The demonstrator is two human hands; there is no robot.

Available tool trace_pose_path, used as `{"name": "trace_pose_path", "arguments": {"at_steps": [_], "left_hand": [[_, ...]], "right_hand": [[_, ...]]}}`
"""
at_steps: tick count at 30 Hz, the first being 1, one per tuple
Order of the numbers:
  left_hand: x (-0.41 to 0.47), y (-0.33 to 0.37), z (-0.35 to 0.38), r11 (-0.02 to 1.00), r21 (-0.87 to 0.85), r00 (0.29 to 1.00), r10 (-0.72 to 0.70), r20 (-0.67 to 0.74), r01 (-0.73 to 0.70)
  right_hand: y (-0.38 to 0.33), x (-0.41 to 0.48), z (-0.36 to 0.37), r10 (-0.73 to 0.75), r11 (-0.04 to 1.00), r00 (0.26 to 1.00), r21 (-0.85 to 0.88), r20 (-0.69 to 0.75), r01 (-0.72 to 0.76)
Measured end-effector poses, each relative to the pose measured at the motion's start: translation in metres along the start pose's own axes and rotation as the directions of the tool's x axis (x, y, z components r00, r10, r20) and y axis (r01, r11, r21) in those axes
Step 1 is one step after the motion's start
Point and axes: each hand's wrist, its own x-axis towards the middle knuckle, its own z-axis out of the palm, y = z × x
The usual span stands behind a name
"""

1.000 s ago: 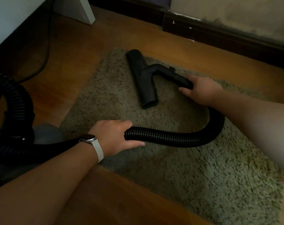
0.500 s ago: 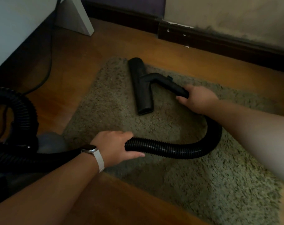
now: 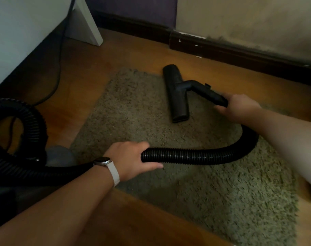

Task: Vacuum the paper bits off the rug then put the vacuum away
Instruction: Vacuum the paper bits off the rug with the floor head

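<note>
Head view: left hand (image 3: 131, 158) fingers curled round ribbed hose (image 3: 195, 155); right hand (image 3: 240, 107) grasping nozzle (image 3: 179, 96) neck; nozzle flat at rug (image 3: 133, 107) far edge.

Bare forearms, watch (image 3: 101, 161) (pale strap)

Reaching forward with both bare arms, the left from low on the left, the right from the right side. Gripping the hose (image 3: 195, 155) with the left hand (image 3: 131, 157), fingers curled over the top, thumb below. Holding the back end of the nozzle (image 3: 179, 96) with the right hand (image 3: 240, 108), knuckles up, fingers wrapped round.
</note>
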Motion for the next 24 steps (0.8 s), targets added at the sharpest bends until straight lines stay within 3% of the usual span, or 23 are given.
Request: {"name": "trace_pose_path", "arguments": {"at_steps": [13,18,24], "left_hand": [[-0.014,0.020,-0.008,0.999,0.027,0.998,0.045,-0.044,-0.044],[-0.014,0.029,-0.009,0.996,0.052,0.997,0.072,0.000,-0.072],[-0.017,0.034,-0.002,0.993,0.061,0.994,0.099,0.054,-0.102]], "right_hand": [[0.032,-0.028,0.009,-0.004,0.970,0.997,0.243,-0.081,0.024],[0.059,-0.045,0.014,0.074,0.978,0.997,0.195,-0.015,-0.069],[0.055,-0.057,0.022,0.019,0.989,1.000,0.144,0.016,-0.021]]}}
